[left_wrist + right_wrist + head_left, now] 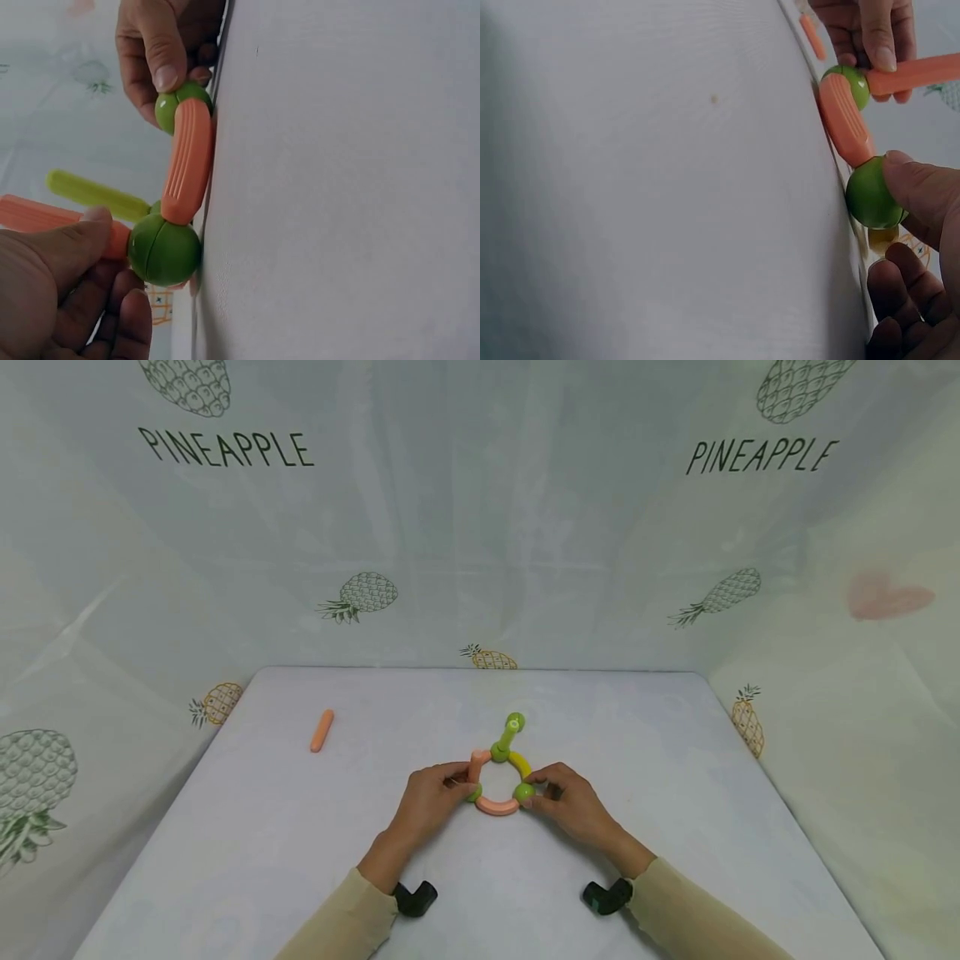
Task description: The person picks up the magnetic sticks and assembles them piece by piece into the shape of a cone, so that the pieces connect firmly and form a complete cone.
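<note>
Green balls and curved rods form a ring of building toy pieces on the table. An orange straight rod (37,214) sticks up from the ring's left green ball (165,251); my left hand (433,800) pinches it near its base. At the ring's right, my right hand (573,802) grips another green ball (874,193) between thumb and fingers. An orange curved rod (497,807) joins these two balls on the near side. A yellow curved rod (520,765) runs from the right ball to the far green ball (500,752), where a yellow-green rod (97,193) stands.
A loose orange rod (322,731) lies on the white table (300,835) at the far left. One more green ball (519,717) shows beside the top of the yellow-green rod. A pineapple-printed curtain (480,527) hangs behind the table.
</note>
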A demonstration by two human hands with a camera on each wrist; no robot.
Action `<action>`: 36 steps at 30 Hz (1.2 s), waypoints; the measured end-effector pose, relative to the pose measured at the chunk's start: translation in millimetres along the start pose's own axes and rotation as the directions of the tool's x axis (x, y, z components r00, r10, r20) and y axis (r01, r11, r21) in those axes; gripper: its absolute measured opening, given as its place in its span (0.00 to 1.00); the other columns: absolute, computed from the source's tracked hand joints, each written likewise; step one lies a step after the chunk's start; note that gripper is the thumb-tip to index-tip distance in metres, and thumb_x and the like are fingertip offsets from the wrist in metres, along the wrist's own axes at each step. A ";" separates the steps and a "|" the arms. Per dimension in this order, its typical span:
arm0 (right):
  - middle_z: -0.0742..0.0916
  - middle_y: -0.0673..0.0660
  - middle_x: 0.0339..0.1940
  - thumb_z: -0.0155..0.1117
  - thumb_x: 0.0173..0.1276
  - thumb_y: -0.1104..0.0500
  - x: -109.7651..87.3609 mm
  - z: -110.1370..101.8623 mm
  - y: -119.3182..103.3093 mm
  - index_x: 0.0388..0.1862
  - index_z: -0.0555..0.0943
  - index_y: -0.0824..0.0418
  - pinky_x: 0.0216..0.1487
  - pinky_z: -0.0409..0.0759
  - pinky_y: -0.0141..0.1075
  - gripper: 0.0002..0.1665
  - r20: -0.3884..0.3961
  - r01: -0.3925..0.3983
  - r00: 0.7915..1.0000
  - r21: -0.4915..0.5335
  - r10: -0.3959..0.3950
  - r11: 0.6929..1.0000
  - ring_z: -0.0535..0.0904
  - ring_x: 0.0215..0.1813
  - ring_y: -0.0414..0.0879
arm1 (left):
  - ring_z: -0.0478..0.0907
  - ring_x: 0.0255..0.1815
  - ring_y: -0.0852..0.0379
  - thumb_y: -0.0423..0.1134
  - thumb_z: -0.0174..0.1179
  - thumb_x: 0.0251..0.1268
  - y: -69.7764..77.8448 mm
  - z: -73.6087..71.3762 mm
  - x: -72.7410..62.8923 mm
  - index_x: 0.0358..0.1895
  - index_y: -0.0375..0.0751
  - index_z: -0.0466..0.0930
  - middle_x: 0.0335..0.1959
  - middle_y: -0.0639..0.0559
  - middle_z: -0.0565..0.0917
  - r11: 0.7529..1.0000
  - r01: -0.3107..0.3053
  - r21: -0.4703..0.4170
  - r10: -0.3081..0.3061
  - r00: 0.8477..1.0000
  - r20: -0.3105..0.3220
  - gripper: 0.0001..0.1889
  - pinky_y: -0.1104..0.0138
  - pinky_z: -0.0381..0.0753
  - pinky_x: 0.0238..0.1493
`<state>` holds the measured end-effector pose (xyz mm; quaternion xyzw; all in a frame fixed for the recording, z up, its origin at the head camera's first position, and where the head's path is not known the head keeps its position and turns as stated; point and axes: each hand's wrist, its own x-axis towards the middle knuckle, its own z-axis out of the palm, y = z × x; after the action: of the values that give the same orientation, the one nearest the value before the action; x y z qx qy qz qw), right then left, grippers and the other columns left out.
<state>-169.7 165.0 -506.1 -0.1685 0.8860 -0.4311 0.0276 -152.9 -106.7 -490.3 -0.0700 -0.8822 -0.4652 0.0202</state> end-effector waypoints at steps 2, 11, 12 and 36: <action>0.85 0.48 0.48 0.80 0.65 0.54 -0.4 0.5 -1.2 0.52 0.89 0.50 0.43 0.76 0.32 0.17 -0.001 -0.004 1.000 -0.002 0.004 1.000 0.76 0.40 0.39 | 0.83 0.44 0.60 0.42 0.74 0.66 -0.4 1.1 -0.5 0.60 0.45 0.87 0.45 0.55 0.90 1.000 0.003 -0.007 -0.003 1.000 -0.013 0.20 0.63 0.83 0.47; 0.85 0.47 0.46 0.83 0.62 0.52 -3.7 5.5 -2.7 0.51 0.89 0.51 0.41 0.76 0.31 0.19 -0.010 0.009 1.000 -0.016 -0.009 1.000 0.76 0.38 0.38 | 0.80 0.41 0.60 0.42 0.76 0.64 -6.4 3.7 0.9 0.52 0.46 0.88 0.43 0.54 0.86 0.999 0.005 0.044 -0.002 0.998 -0.056 0.15 0.65 0.82 0.44; 0.85 0.47 0.46 0.83 0.62 0.52 -4.1 5.8 -2.4 0.52 0.89 0.51 0.41 0.76 0.31 0.19 -0.007 0.019 1.000 -0.021 -0.019 1.000 0.76 0.38 0.37 | 0.80 0.41 0.61 0.43 0.76 0.64 -7.6 3.8 1.4 0.52 0.46 0.88 0.43 0.54 0.86 0.999 0.012 0.040 -0.010 0.999 -0.053 0.15 0.65 0.82 0.44; 0.83 0.47 0.38 0.73 0.73 0.53 1.6 6.6 -11.8 0.47 0.87 0.52 0.41 0.75 0.32 0.07 -0.044 -0.054 0.997 0.045 0.056 0.998 0.75 0.40 0.41 | 0.87 0.49 0.55 0.39 0.73 0.67 -11.7 0.5 10.8 0.58 0.43 0.87 0.49 0.50 0.90 0.999 0.029 0.027 -0.028 0.999 -0.032 0.17 0.58 0.87 0.51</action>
<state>-166.7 152.8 -500.9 -0.1334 0.8812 -0.4530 0.0230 -165.2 -111.7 -499.1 -0.0498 -0.8889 -0.4545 0.0285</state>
